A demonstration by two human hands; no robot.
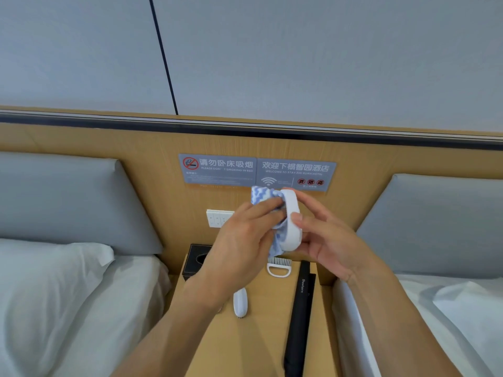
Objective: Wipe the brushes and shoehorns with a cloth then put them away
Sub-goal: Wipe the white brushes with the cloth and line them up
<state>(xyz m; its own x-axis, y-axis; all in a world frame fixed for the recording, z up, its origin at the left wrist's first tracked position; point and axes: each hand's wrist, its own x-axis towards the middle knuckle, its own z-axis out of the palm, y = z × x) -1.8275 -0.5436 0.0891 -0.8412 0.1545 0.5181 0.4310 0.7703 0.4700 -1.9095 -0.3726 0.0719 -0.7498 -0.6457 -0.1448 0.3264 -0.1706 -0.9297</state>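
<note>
A white brush (pixel 292 221) is held up above the bedside table, and my right hand (pixel 324 235) grips it by its edge with thumb and fingers. My left hand (pixel 245 238) holds a blue-and-white cloth (pixel 265 195) pressed against the brush's left side. On the wooden table (pixel 261 341) below lie a small white brush (pixel 240 302), a white brush with grey bristles and a loop handle (pixel 279 266), and a long black shoehorn (pixel 299 317) that runs towards me on the right.
A black tissue box (pixel 197 261) stands at the table's back left. Beds with white linen flank the table on both sides. A wooden headboard panel with a grey sign (pixel 257 171) and a white switch plate (pixel 217 219) rises behind.
</note>
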